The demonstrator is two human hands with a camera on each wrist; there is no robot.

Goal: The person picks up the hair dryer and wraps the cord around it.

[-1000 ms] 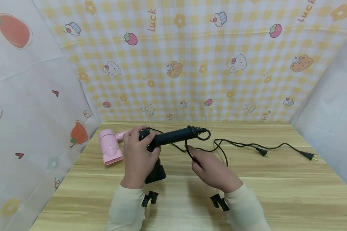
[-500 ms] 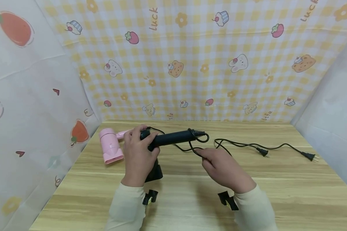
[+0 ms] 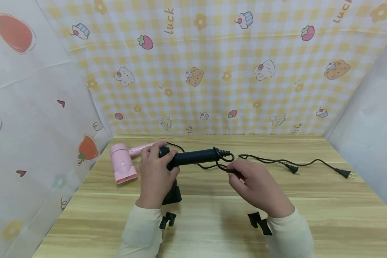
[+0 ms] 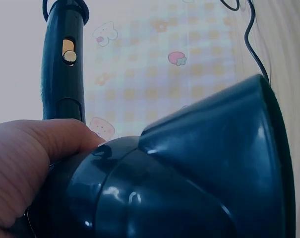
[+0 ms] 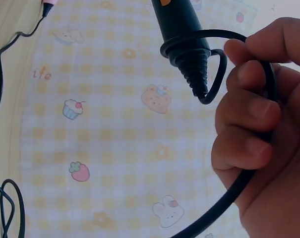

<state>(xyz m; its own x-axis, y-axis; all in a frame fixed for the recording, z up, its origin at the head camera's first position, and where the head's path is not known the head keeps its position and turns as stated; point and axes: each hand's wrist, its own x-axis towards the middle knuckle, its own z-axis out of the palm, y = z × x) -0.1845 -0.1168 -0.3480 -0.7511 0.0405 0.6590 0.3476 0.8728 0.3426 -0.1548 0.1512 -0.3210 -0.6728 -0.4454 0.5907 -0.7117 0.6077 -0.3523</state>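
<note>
My left hand [image 3: 156, 172] grips a black hair dryer [image 4: 135, 193] around its body, thumb near the handle joint. Its handle [image 3: 196, 157] points right, above the table, and its flared nozzle [image 4: 224, 158] faces away from the palm. A black power cord [image 5: 182, 40] loops once around the handle's end beside the ribbed strain relief [image 5: 192, 74]. My right hand [image 3: 258, 184] holds this cord with fingers curled round it, just right of the handle end. A pink hair dryer [image 3: 122, 163] lies on the table left of my left hand.
Two black plugs, one nearer [image 3: 292, 169] and one farther right [image 3: 344, 173], lie on the wooden table [image 3: 213, 222] with their cords. A checked cloth [image 3: 225, 46] hangs behind the table, and a white printed cloth [image 3: 42, 86] hangs at the left.
My right hand has moved to the right with the cord, drawing the loop closer around the handle. The handle end has dipped slightly; my left hand keeps its hold.
</note>
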